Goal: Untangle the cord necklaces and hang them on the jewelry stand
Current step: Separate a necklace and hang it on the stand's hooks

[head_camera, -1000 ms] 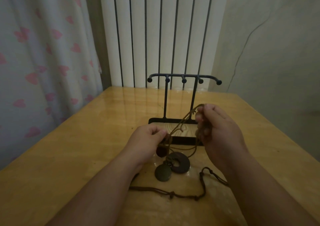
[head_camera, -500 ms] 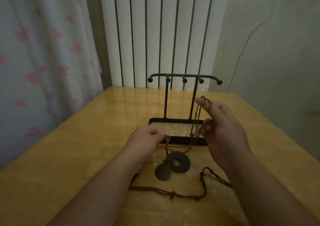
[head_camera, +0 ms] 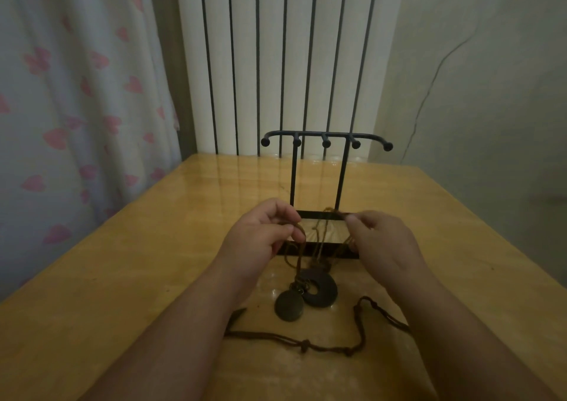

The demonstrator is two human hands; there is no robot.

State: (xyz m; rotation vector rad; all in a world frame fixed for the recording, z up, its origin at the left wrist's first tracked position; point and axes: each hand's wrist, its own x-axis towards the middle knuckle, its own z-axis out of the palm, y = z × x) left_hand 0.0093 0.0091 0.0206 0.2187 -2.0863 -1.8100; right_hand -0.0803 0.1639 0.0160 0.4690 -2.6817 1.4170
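A black jewelry stand (head_camera: 326,138) with several empty hooks stands on the wooden table (head_camera: 138,271), its flat base just beyond my hands. Brown cord necklaces (head_camera: 319,244) hang tangled between my hands. My left hand (head_camera: 264,238) pinches a cord strand at its fingertips. My right hand (head_camera: 383,244) pinches another strand near the stand's base. A round bronze pendant (head_camera: 290,305) and a dark ring pendant (head_camera: 320,291) lie on the table below. A darker knotted cord (head_camera: 306,344) trails across the table between my forearms.
A white ribbed radiator (head_camera: 276,63) rises behind the table. A curtain with pink hearts (head_camera: 76,109) hangs on the left. A pale wall with a thin wire (head_camera: 429,87) is on the right. The table's far edge lies behind the stand.
My right hand came down from beside the stand's post to the base. My left hand rose slightly. The cords now stretch sideways between both hands; the pendants stay on the table.
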